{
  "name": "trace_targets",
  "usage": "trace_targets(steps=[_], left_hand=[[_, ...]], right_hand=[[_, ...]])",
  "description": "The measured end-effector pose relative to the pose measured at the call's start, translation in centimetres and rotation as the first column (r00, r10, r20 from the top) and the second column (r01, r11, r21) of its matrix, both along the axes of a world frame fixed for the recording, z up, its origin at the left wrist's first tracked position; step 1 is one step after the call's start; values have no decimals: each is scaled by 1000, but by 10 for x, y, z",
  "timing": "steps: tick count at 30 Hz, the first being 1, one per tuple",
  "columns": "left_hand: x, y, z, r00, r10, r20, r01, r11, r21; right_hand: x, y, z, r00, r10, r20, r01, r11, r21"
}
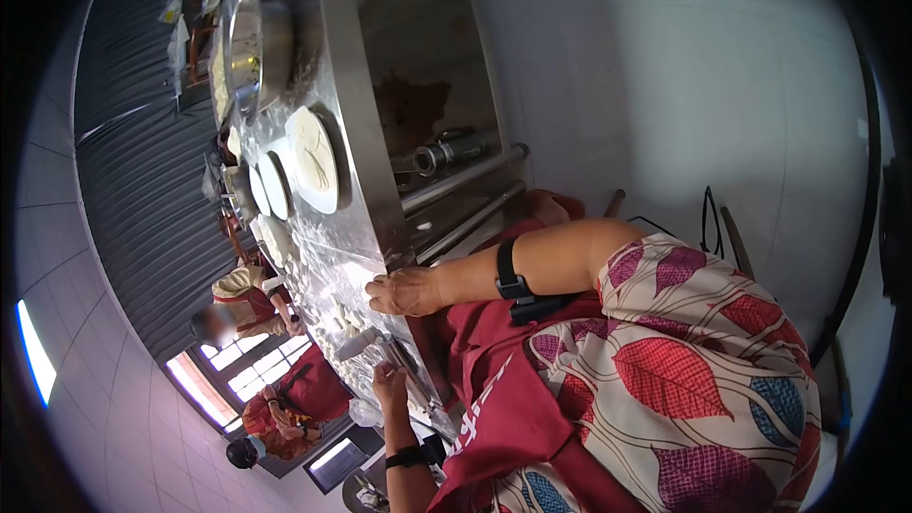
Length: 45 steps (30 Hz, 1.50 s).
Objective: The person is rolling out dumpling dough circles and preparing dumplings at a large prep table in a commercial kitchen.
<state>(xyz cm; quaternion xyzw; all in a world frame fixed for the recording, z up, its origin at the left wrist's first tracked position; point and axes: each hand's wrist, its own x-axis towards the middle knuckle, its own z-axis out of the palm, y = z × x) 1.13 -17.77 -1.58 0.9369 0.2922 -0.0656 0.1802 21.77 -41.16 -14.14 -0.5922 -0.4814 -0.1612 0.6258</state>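
The view is turned sideways, with the floor at the right. My right hand (pixel 406 292) is curled at the near edge of the floury steel table (pixel 366 161). What its fingers hold, if anything, is hidden. My left hand (pixel 389 386) is bent with its fingertips together, also over the table edge; I cannot make out anything in it. Small dough pieces (pixel 344 320) lie on the flour between and beyond my hands. Close to my left hand rests a pale, roll-shaped piece (pixel 358 344). A white plate (pixel 331 198) with flat, pale dough on it stands farther along to the right.
Two smaller white plates (pixel 274 185) and a large steel bowl (pixel 277 52) stand on the same table. A metal cylinder (pixel 451 150) lies on the shelf below. Across the table are two people, one in a red apron (pixel 318 385). A dark-framed screen (pixel 336 464) is at the left.
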Motion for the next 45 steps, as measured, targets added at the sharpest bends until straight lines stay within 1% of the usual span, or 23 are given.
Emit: trace_targets(steps=[2,4,7,10,13,16,19,22,25,28,31,34,37,39,40,41,42,43,44,45], left_hand=[[0,1,1,1000,6,3,-6,1000,-17],[5,-15,4,999,31,8,-30,998,-56],[2,-4,2,1000,0,-18,1,999,32],[-1,3,1,999,-19,-27,21,996,82],[-2,10,2,996,-63,-60,67,995,76],[-2,8,1,1000,31,-2,-31,998,-56],[1,-2,3,999,25,-19,-26,999,-38],[2,-8,4,1000,28,14,-27,996,-90],[0,-1,4,999,28,-17,-28,999,-43],[1,-5,7,999,11,-48,-13,999,-51],[1,-3,5,999,20,-28,-20,1000,-20],[3,-10,6,999,48,-8,-49,998,-39],[0,-1,8,999,-7,-45,9,999,49],[-5,14,2,1000,-21,-10,21,997,68],[-8,20,-2,999,-29,-40,35,987,158],[4,-16,6,994,-60,-88,84,951,297],[5,-23,6,995,-68,-76,89,945,314],[5,-28,7,996,-40,-82,62,955,291],[1,-23,4,997,-51,-57,64,961,270],[-5,-18,-3,999,-2,32,-3,986,165]], right_hand=[[0,-1,1,1000,-4,1,4,1000,-12],[0,-3,2,1000,-11,6,11,1000,-25],[0,-6,4,1000,-1,-5,1,1000,-22],[0,-8,4,1000,-14,6,14,1000,-19],[0,-3,5,999,2,-33,-4,999,-53],[-1,0,3,999,-1,-41,2,1000,10],[-3,4,2,998,5,-70,-6,1000,-13],[-3,5,2,998,-2,-65,2,1000,-11],[-3,5,3,997,12,-75,-12,1000,1],[-3,-2,4,996,25,-89,-26,1000,-9],[-3,-1,6,996,11,-90,-13,1000,-17],[-2,-3,7,997,15,-72,-17,999,-32],[-3,1,8,997,26,-67,-28,999,-30],[-4,5,5,996,11,-84,-15,999,-44],[-4,6,5,997,23,-72,-27,998,-48],[-4,3,6,996,31,-80,-34,999,-35],[-2,2,6,996,49,-72,-52,998,-35],[-2,2,6,996,76,-54,-78,996,-40],[-3,-1,6,995,81,-67,-83,996,-33],[-1,-4,6,994,89,-68,-91,995,-27]])
